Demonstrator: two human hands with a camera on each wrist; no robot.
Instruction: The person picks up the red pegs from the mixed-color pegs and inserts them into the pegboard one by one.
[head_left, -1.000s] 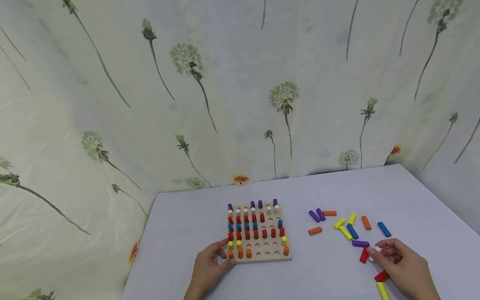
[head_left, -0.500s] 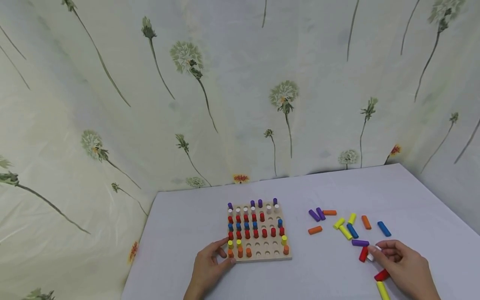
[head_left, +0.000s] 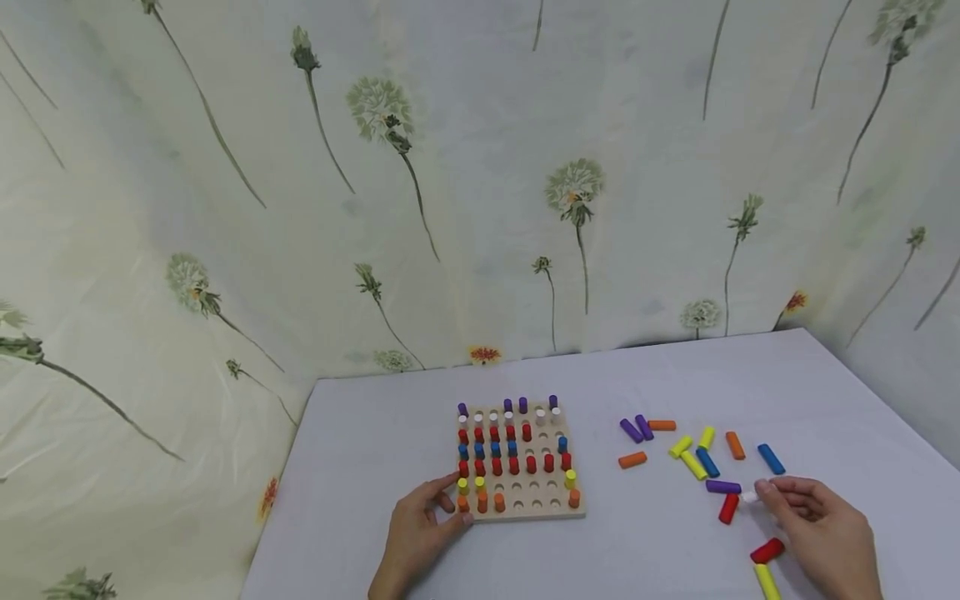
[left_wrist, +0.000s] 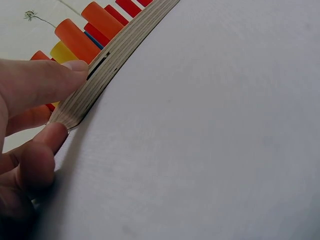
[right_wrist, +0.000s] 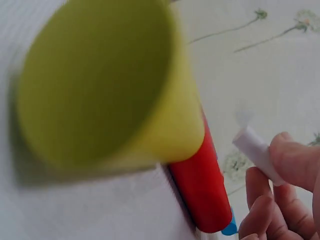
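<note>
My left hand (head_left: 423, 525) holds the near left corner of a wooden pegboard (head_left: 525, 517). In the left wrist view its thumb presses the board's layered side edge (left_wrist: 107, 65), with the other fingers around the corner. Coloured pegs stand upright in rows on the board, among several bare holes. At the right, my right hand (head_left: 821, 525) pinches a white peg (right_wrist: 255, 152) between thumb and fingers, tilted and raised in the right wrist view. Close by on the table lie a purple peg (head_left: 723, 487) and a red peg (head_left: 728, 509).
Loose pegs lie scattered right of the board, including an orange peg (head_left: 632, 460), a blue peg (head_left: 770, 458) and a yellow peg (head_left: 767, 581) near the front. Another red peg (head_left: 767, 550) lies by the right hand. A floral cloth (head_left: 480, 208) hangs behind the table.
The right hand has shifted a little to the right with the white peg, away from the red peg beside it. The left hand keeps its hold on the board's corner.
</note>
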